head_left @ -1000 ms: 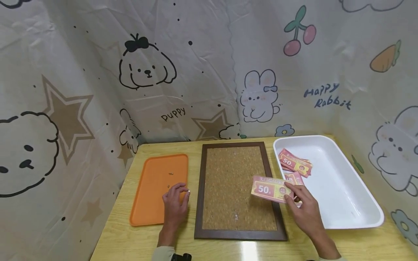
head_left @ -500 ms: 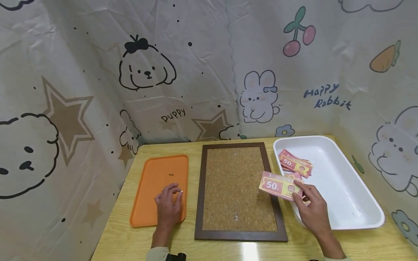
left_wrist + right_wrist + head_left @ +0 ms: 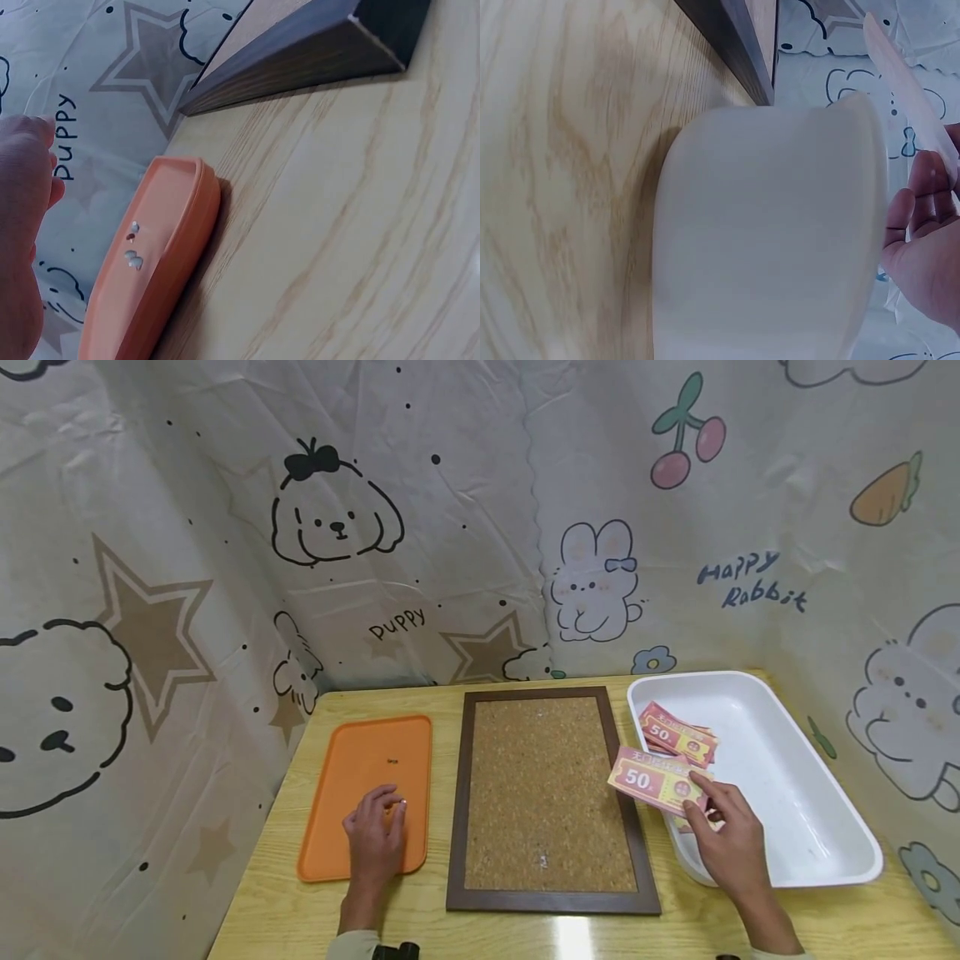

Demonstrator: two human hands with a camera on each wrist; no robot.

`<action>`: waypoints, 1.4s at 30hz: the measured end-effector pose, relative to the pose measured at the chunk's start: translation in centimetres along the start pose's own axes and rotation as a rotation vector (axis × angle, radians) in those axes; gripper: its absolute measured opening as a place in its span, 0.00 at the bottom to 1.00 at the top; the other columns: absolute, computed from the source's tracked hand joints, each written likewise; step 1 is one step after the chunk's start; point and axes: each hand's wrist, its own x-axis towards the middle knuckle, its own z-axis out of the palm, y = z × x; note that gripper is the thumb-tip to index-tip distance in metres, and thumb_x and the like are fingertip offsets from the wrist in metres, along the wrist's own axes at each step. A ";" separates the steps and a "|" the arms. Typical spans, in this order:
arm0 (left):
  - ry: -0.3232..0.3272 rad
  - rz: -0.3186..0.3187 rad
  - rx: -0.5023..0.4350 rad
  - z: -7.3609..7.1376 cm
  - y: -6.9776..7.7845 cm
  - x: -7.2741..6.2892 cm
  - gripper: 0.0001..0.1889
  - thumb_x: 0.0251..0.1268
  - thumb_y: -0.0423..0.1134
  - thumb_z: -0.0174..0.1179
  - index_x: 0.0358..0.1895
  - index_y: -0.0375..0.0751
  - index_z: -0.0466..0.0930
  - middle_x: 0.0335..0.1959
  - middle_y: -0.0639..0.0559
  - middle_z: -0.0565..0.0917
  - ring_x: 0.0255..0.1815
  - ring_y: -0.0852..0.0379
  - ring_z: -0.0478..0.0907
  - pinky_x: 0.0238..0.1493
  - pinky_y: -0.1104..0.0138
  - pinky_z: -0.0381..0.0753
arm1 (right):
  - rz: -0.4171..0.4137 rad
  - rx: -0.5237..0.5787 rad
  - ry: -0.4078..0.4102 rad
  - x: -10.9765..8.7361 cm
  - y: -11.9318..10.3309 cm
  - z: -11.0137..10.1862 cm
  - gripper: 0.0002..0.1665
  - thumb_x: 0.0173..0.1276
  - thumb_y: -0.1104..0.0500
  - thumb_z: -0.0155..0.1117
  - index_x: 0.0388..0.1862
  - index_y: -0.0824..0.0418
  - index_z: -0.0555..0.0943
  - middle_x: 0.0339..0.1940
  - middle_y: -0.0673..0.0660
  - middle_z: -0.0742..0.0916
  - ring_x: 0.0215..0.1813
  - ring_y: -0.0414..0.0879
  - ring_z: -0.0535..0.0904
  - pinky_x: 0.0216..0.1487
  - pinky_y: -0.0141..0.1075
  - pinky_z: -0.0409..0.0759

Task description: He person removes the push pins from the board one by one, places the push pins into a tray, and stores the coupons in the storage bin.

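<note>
My left hand (image 3: 375,835) hovers over the orange tray (image 3: 318,852), fingers loosely bent and thumb apart from them. Small metallic bits (image 3: 392,762) lie on that tray, and the left wrist view shows several shiny pieces (image 3: 133,259) there. With thumb and fingers, my right hand (image 3: 731,843) pinches a pink and yellow paper coupon (image 3: 651,779) marked 50. The coupon is held over the right side of the brown-framed corkboard (image 3: 547,793) and the near-left rim of the white bin (image 3: 843,852). More coupons (image 3: 678,735) lie piled in the bin's left side.
The corkboard lies flat on the wooden table (image 3: 517,935) between tray and bin. A patterned curtain (image 3: 450,527) hangs behind and around the table. In the right wrist view, the bin's tall side wall (image 3: 765,225) stands close to my right hand.
My left hand has moved left, further over the orange tray. My right hand has shifted right with the coupon, from above the corkboard toward the white bin.
</note>
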 end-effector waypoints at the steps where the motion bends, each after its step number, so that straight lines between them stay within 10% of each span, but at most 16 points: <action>1: 0.001 -0.007 0.002 -0.1 0.0 0.0 0.05 0.64 0.34 0.60 0.41 0.38 0.81 0.52 0.45 0.81 0.43 0.48 0.77 0.48 0.47 0.58 | 0.000 -0.001 0.003 0.0 0.0 -0.1 0.25 0.59 0.71 0.66 0.58 0.65 0.80 0.39 0.55 0.80 0.36 0.23 0.67 0.37 0.17 0.67; 42: -0.053 -0.204 0.159 -0.9 -2.9 -1.9 0.05 0.68 0.38 0.59 0.42 0.41 0.79 0.51 0.45 0.81 0.50 0.43 0.75 0.50 0.45 0.59 | 0.082 -0.115 0.016 0.2 2.4 -1.2 0.28 0.59 0.69 0.66 0.60 0.65 0.78 0.46 0.61 0.79 0.38 0.16 0.62 0.38 0.16 0.64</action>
